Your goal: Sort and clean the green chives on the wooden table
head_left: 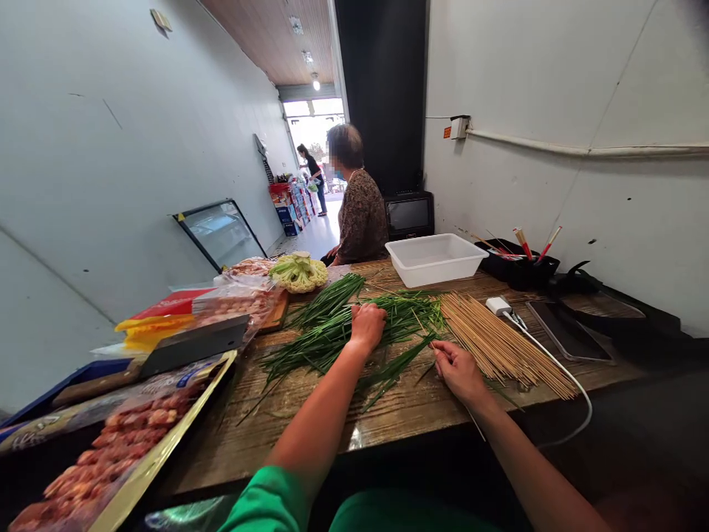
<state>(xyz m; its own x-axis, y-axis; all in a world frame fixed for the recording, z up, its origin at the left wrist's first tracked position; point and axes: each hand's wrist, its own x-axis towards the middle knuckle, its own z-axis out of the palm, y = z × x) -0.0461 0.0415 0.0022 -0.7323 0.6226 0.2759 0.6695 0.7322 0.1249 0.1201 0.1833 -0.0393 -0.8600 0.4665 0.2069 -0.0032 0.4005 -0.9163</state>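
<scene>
Long flat green chives [332,332] lie fanned across the frame's centre, with the left hand [366,325] on them, its fingers curled into the leaves. Right of centre, the right hand [457,369] has its fingers pinched on one thin skewer [475,425] beside the skewer pile [498,336]. The wooden table [410,406] is worn and the walls [83,185] are pale. The white tub [435,258] is empty. At lower left, a gold-rimmed tray [166,443] holds meat.

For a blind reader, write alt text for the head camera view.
A person's left hand rests on a pile of long green chives on a wooden table; the right hand lies beside a heap of thin bamboo skewers. A white plastic tub stands behind them.
</scene>
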